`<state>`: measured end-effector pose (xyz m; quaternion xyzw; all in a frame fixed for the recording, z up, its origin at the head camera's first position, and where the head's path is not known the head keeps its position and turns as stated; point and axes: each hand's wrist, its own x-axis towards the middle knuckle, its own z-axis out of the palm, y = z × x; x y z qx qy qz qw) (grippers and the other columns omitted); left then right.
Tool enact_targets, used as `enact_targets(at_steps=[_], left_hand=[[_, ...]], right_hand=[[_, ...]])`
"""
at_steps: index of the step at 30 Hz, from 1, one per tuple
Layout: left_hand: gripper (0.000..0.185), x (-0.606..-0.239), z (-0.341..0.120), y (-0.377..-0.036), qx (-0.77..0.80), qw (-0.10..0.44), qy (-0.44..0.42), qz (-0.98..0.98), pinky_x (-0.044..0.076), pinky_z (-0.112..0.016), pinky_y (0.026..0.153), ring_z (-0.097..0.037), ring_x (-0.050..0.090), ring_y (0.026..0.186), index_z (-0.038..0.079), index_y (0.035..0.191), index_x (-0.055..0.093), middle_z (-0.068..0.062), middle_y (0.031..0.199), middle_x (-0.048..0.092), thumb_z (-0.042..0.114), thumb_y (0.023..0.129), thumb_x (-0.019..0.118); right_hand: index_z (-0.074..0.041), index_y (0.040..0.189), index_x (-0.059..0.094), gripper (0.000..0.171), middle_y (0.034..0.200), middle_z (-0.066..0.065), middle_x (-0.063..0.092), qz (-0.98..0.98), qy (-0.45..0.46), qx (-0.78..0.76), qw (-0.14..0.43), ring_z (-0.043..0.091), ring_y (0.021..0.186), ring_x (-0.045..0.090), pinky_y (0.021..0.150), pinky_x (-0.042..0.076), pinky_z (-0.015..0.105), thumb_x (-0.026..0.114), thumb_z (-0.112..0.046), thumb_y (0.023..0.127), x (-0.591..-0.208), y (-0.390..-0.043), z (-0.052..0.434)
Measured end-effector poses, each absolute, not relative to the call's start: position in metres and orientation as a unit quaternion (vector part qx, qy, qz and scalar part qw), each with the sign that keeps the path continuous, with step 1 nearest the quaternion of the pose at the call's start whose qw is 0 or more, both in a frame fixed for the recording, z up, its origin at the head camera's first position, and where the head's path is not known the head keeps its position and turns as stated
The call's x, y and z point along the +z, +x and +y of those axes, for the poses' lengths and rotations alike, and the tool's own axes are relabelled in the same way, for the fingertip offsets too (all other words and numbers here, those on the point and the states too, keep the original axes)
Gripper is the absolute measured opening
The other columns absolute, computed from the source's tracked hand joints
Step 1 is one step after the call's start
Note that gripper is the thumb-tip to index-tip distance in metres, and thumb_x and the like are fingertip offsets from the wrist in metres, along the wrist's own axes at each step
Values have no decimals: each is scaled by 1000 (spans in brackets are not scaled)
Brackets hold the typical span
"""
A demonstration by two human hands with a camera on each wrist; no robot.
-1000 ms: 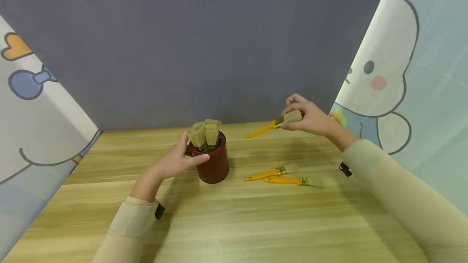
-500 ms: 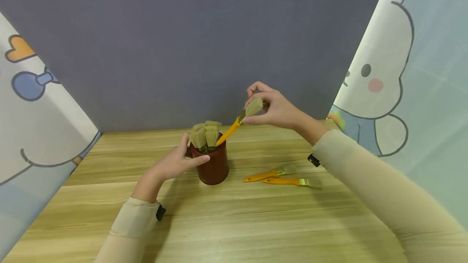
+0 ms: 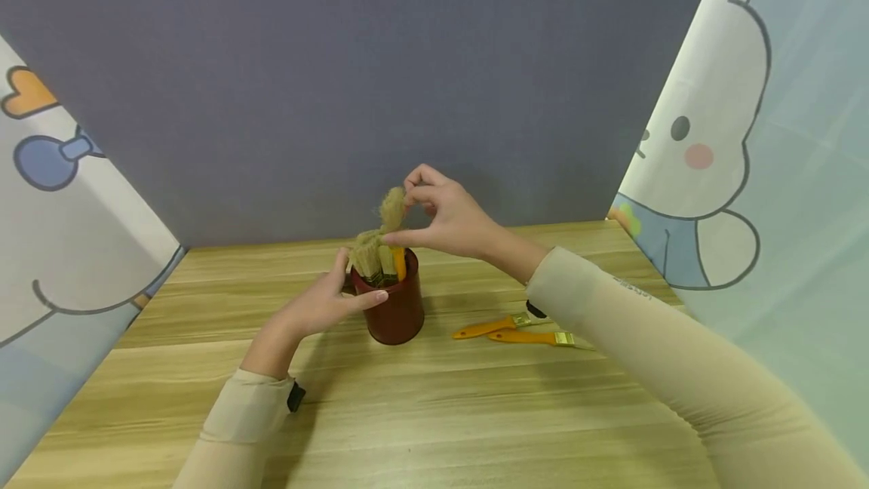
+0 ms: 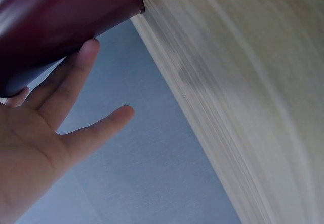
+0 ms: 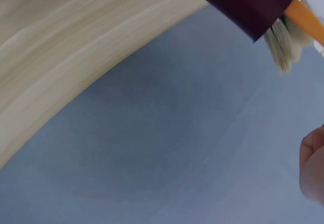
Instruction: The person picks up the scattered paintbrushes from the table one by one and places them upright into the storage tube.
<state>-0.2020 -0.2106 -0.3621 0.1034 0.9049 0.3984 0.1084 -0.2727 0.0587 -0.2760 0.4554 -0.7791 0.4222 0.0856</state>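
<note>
A dark red mug (image 3: 394,317) stands upright on the table, with several pale-bristled paintbrushes (image 3: 367,256) in it, bristles up. My left hand (image 3: 329,303) holds the mug at its left side, thumb across the near side below the rim. In the left wrist view, fingers of the left hand (image 4: 45,138) touch the mug (image 4: 66,21) while the little finger sticks out. My right hand (image 3: 456,222) pinches another paintbrush (image 3: 393,208) near its bristles, above the mug. Its orange handle (image 5: 304,17) points down into the mug's opening; the lower end is hidden.
Two orange-handled paintbrushes (image 3: 523,336) lie close together on the wooden table (image 3: 421,413), right of the mug. A grey wall (image 3: 407,81) rises behind the table's back edge. Cartoon-printed panels (image 3: 713,134) flank both sides.
My right hand has carried the paintbrush left to the mug and turned it from slanted to nearly upright, handle entering the mug. The left hand and the mug have stayed in place.
</note>
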Motion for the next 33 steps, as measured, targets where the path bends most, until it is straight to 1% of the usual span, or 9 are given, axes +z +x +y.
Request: enact_targets(at_steps=[6, 9, 14, 16, 22, 26, 27, 30, 33], left_hand=[[101, -362, -210, -203, 395, 114, 106, 905, 54, -57, 107, -42, 56, 143, 15, 162, 8, -21, 149, 59, 64, 98, 69], [100, -362, -210, -203, 401, 113, 111, 902, 53, -58, 108, -42, 56, 144, 16, 163, 8, -21, 153, 56, 63, 99, 68], [84, -361, -211, -202, 408, 106, 117, 899, 55, -55, 105, -38, 61, 138, 17, 152, 19, -15, 138, 66, 58, 100, 70], [86, -361, -211, -201, 404, 105, 116, 901, 56, -53, 103, -36, 63, 134, 15, 153, 18, -13, 133, 69, 58, 100, 70], [113, -363, -210, -200, 395, 111, 108, 906, 55, -53, 105, -35, 62, 135, 9, 168, -4, -9, 131, 72, 60, 99, 69], [116, -363, -211, -200, 396, 113, 107, 905, 55, -53, 105, -35, 61, 136, 10, 169, -9, -8, 131, 72, 60, 99, 69], [114, -364, -211, -201, 396, 113, 108, 905, 55, -52, 104, -35, 61, 136, 10, 168, -8, -8, 130, 72, 60, 99, 69], [99, -364, -211, -202, 399, 110, 115, 903, 56, -51, 102, -34, 63, 134, 10, 163, 9, -7, 127, 73, 58, 100, 69], [74, -365, -210, -203, 404, 103, 124, 900, 56, -48, 98, -33, 65, 130, 12, 143, 26, -7, 122, 74, 55, 101, 69]], right_hand=[[-12, 91, 67, 36, 109, 0, 50, -801, 428, 389, 153, 18, 79, 47, 71, 41, 29, 91, -39, 86, -269, -266, 52], [-12, 88, 66, 36, 108, 1, 51, -797, 418, 399, 174, 21, 79, 48, 72, 41, 30, 90, -38, 87, -262, -264, 51], [-14, 94, 70, 38, 110, -2, 51, -826, 399, 366, 159, 16, 77, 49, 67, 43, 27, 88, -47, 88, -268, -257, 42], [-15, 97, 72, 40, 111, -2, 51, -841, 396, 337, 149, 13, 76, 49, 63, 43, 25, 87, -51, 88, -278, -253, 39], [-17, 96, 72, 41, 112, -3, 51, -861, 391, 299, 127, 9, 70, 47, 55, 37, 21, 85, -55, 88, -303, -247, 36], [-17, 96, 72, 42, 113, -2, 51, -864, 390, 293, 126, 10, 66, 45, 52, 34, 21, 85, -56, 88, -309, -246, 36], [-17, 96, 72, 43, 113, -1, 51, -864, 390, 291, 127, 10, 66, 45, 52, 34, 21, 85, -56, 87, -309, -246, 36], [-18, 96, 74, 42, 113, -2, 51, -866, 387, 289, 127, 9, 69, 46, 53, 35, 20, 86, -56, 86, -310, -247, 36], [-19, 96, 76, 39, 113, -3, 51, -865, 386, 296, 126, 9, 70, 46, 55, 36, 21, 87, -55, 86, -310, -248, 38]])
